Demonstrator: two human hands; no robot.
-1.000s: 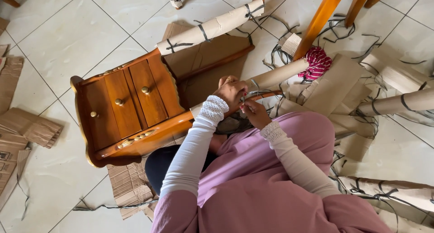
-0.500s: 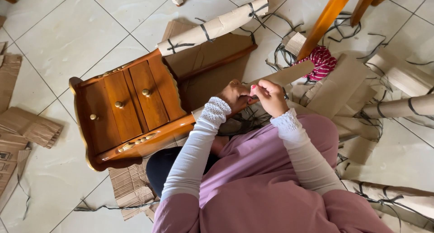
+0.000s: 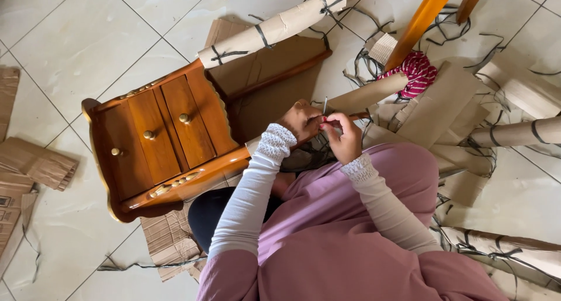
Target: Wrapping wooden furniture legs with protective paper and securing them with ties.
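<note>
A small wooden cabinet with drawers lies tipped on the tiled floor, its legs wrapped in brown cardboard. My left hand grips the near cardboard-wrapped leg close to the cabinet body. My right hand sits just beside it, fingers pinched on a thin dark strap that sticks up from the leg. A second wrapped leg, tied with dark straps, points away at the top.
An orange wooden furniture leg stands at the upper right beside a red striped cloth. Cardboard pieces lie at the left. More wrapped legs and tangled dark straps litter the right side.
My right hand rose above the leg half a second ago, then dropped back beside my left hand, still pinching the strap. The view has shifted slightly.
</note>
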